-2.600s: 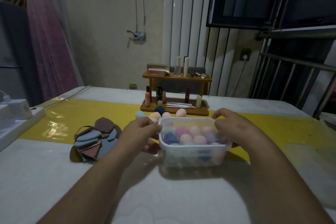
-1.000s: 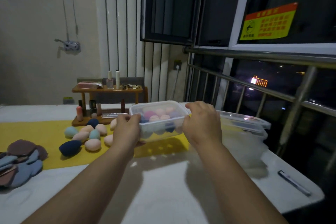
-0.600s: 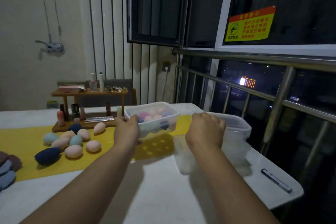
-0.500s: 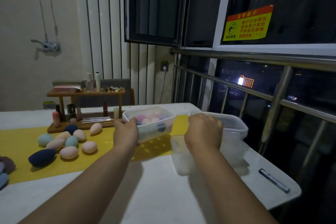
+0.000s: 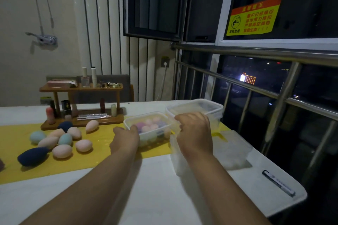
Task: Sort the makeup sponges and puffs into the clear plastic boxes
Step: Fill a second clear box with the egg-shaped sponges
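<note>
A clear plastic box holding several pink, purple and blue sponges stands on the yellow runner. My left hand grips its left end, thumb on the rim. My right hand hovers with curled fingers just beside the box's right end; its fingertips are hidden. Behind that hand stands a second, empty clear box. Several loose egg-shaped sponges and a dark blue sponge lie on the runner to the left.
A clear lid lies on the white table under and right of my right hand. A wooden cosmetics rack stands at the back. A marker pen lies near the table's right edge, by the window railing.
The filled box travelled right in both hands and now rests on the runner next to the empty box. My right hand came off its end; the puffs have slid out of view.
</note>
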